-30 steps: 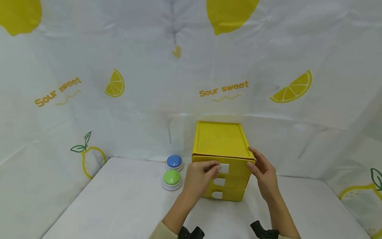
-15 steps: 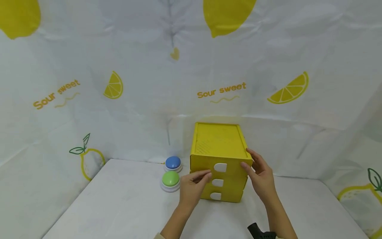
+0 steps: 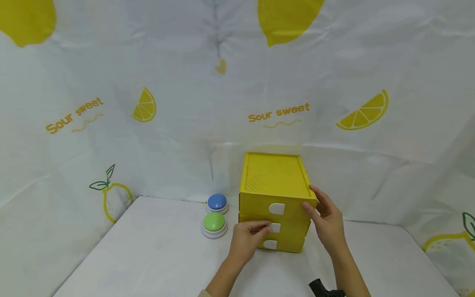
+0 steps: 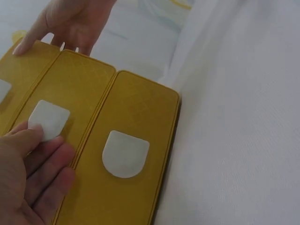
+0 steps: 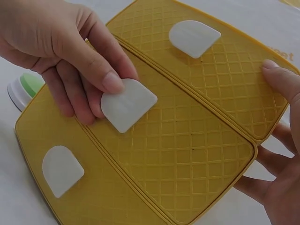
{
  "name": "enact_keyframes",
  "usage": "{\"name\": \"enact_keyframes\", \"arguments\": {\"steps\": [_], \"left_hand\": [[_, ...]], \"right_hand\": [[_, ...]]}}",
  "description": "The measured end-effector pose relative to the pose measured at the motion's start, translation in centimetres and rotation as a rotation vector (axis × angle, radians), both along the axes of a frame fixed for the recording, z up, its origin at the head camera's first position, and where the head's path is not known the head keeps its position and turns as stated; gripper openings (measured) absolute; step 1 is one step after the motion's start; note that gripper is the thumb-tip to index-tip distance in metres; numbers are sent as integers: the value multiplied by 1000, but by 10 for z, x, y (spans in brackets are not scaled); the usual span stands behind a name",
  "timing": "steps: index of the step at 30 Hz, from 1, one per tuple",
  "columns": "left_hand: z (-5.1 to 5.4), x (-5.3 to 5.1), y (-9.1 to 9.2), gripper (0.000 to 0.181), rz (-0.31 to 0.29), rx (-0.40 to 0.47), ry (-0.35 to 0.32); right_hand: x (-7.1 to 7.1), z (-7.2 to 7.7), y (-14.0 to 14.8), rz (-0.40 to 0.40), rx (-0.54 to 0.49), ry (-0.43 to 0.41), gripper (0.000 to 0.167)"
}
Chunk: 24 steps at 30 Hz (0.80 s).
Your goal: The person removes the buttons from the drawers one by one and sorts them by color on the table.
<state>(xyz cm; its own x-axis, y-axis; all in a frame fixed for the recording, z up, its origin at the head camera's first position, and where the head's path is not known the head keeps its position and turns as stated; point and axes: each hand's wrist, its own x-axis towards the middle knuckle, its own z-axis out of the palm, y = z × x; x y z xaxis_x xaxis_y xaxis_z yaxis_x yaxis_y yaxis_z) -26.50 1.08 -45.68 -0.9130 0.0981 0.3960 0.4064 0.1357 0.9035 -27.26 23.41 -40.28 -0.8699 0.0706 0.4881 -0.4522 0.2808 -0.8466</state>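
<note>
A yellow drawer box [image 3: 274, 175] with three stacked drawers stands on the table, each front carrying a white tab handle. My left hand [image 3: 245, 241] pinches the middle drawer's white tab [image 5: 129, 104] between thumb and fingers. The middle drawer [image 5: 192, 150] appears to stand slightly forward of the top one. My right hand [image 3: 328, 220] grips the box's upper right front corner. Its thumb lies on the top drawer's front [image 5: 234, 84], and its other fingers reach along the side. The top tab [image 3: 276, 208] and bottom tab [image 4: 125, 154] are untouched. The drawers' insides are hidden.
Left of the box stand a green push button [image 3: 214, 222] and, behind it, a blue push button [image 3: 217, 202], both on white bases. A white sheet [image 3: 185, 165] with lemon prints hangs behind the white table [image 3: 148, 255].
My left hand has let go of the top tab and moved down to pinch the middle one. The top drawer, slightly out earlier, is pushed in. My right hand stays at the corner.
</note>
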Motion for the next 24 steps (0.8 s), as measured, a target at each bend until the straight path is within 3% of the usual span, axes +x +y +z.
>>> {"name": "enact_keyframes", "arguments": {"steps": [9, 19, 24], "left_hand": [[0, 10, -4, 15, 8, -98, 71], [1, 41, -14, 13, -56, -120, 147], [0, 57, -16, 16, -85, -115, 138]], "right_hand": [[-2, 0, 5, 44, -1, -5, 54], [1, 2, 6, 34, 33, -65, 54], [0, 3, 7, 45, 33, -84, 56]]}}
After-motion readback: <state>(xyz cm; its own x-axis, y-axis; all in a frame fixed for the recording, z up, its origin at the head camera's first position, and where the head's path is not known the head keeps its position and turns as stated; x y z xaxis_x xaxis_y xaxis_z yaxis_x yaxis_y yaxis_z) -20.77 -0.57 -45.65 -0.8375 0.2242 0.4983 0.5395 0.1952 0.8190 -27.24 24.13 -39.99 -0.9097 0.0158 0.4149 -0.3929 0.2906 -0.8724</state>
